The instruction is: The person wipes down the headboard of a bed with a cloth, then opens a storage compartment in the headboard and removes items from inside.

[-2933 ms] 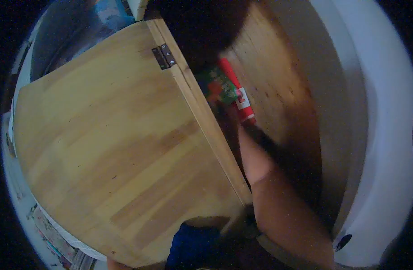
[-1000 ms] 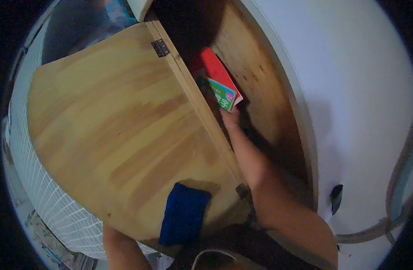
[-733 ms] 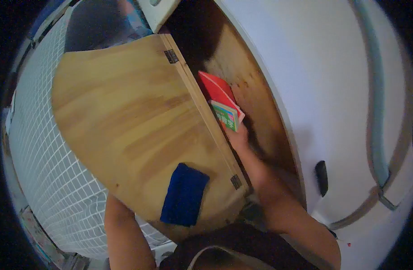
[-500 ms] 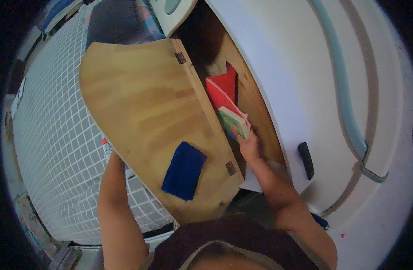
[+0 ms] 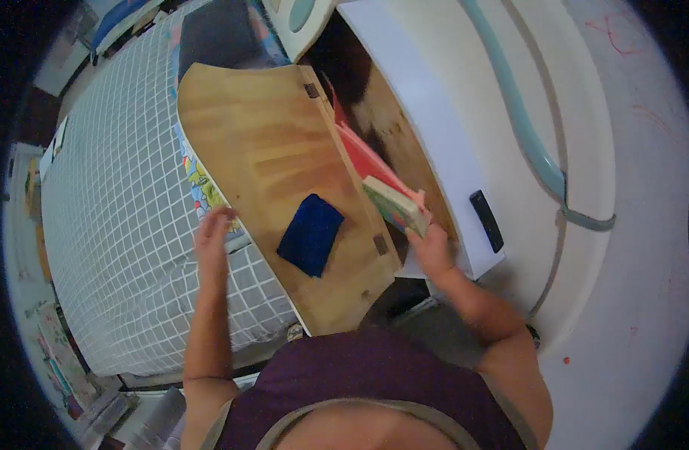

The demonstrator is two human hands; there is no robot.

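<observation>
My right hand [image 5: 434,251] grips a thick book [image 5: 397,206] with a green picture cover and pale page edges, over the opening of a wooden compartment. A red, flat folder-like thing [image 5: 371,157] with a pink edge slants up out of the compartment just behind the book; whether my fingers hold it too is unclear. My left hand [image 5: 213,229] is at the left edge of the wooden lid [image 5: 247,135], somewhat blurred, fingers loosely bent and apart, holding nothing visible. A folded dark blue cloth [image 5: 311,235] lies on the lid.
The hinged lid rests over a bed with a grey checked sheet [image 5: 112,202]. Colourful printed cartoon figures [image 5: 198,180] show along the lid's left edge. To the right stand a white headboard-like panel with a pale blue trim [image 5: 525,127] and a black handle-like piece [image 5: 486,221].
My left hand has come out from beneath the lid's edge and moved up. My right hand has lifted the book slightly, and the red thing has tilted up out of the compartment.
</observation>
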